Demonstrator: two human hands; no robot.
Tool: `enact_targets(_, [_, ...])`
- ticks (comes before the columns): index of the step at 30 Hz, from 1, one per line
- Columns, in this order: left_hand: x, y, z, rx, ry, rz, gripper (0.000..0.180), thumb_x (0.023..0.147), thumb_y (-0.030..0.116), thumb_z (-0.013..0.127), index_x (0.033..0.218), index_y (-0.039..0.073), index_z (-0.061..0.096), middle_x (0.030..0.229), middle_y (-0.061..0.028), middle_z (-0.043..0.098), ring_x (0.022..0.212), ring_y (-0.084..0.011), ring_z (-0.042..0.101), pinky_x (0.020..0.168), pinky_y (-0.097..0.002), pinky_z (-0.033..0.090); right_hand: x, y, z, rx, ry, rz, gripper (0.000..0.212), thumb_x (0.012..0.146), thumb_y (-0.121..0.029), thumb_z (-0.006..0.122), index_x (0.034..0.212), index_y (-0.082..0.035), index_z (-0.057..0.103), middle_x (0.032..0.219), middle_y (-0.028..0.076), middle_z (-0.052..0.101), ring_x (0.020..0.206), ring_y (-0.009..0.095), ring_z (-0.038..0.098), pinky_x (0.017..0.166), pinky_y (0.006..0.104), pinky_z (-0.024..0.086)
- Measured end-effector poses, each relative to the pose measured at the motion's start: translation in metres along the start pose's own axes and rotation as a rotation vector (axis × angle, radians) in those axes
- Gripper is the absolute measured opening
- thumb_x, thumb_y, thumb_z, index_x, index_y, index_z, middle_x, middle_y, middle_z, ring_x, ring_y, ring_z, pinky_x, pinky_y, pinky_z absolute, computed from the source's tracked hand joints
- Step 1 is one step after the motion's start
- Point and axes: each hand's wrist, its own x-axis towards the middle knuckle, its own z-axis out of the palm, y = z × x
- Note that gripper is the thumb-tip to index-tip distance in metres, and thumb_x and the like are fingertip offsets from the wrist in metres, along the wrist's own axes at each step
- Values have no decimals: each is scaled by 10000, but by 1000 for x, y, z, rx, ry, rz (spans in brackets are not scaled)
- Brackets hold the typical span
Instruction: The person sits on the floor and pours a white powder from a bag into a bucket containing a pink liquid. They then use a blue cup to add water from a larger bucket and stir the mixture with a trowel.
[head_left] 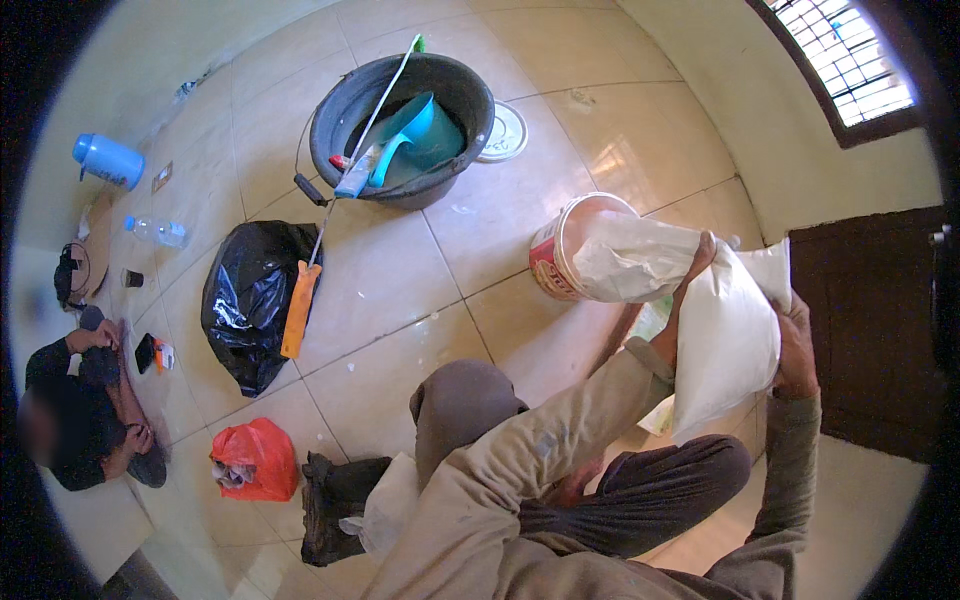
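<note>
Observed from the room. Nearest: the sitter's folded knees (465, 400), on the tiled floor (390, 320). Right hand (796, 345) clamped on the outer end of a full white bag (725, 345), close to the brown panel (865, 320) at the floor's right edge. Left hand (688, 290) clamped on the gathered neck; neither is free.

Bag is held up off the floor, its slack end lying over the near side of the pail (548, 255), which stands toward the floor's right edge. Flow and fill level: cannot tell, the sack hides them.

Method notes (my judgement): use the left hand as the valve, squeezing the neck to slow the flow; lift the outer end with the right by small amounts. Keep the mouth low inside the rim, for less dust and spillage. Lopsided weight could tip the pail; avoid leaning the bag on it.

Farther, toward the floor's far edge: black basin (345, 110) holding a teal dipper (430, 140); white lid (508, 132) beside it.
</note>
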Motion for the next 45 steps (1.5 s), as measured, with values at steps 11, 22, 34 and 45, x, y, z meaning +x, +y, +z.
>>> enact_targets(11, [-9, 2, -42, 234, 90, 52, 221, 942, 320, 487, 922, 107, 543, 823, -64, 598, 690, -170, 597, 649, -318, 503, -34, 59, 23, 512, 25, 233, 447, 923, -266, 508, 1270, 11, 462, 1235, 124, 560, 1107, 215, 561, 942, 346, 459])
enact_targets(22, [-6, -8, -42, 571, 160, 157, 287, 971, 347, 414, 833, 109, 493, 737, -1, 498, 668, -106, 486, 643, -281, 443, -22, 122, -29, 494, -79, 188, 551, 923, -286, 471, 1366, 21, 356, 1343, 186, 455, 1214, 274, 475, 1038, 398, 362])
enact_targets(34, [-25, -3, -11, 616, 142, 123, 361, 968, 396, 391, 1043, 76, 540, 968, -36, 552, 881, -130, 529, 808, -289, 433, -8, 2, 35, -840, -148, -145, 971, 665, -354, 704, 1435, -10, 223, 1276, 231, 483, 1212, 353, 451, 1037, 405, 328])
enact_targets(45, [-4, -16, -27, 612, 77, 315, 282, 940, 324, 476, 1003, 58, 546, 908, -44, 547, 823, -154, 539, 751, -298, 462, 29, -29, 37, -912, -390, 75, 1067, 702, -586, 647, 1430, 31, 170, 1324, 308, 422, 1243, 368, 434, 1033, 400, 323])
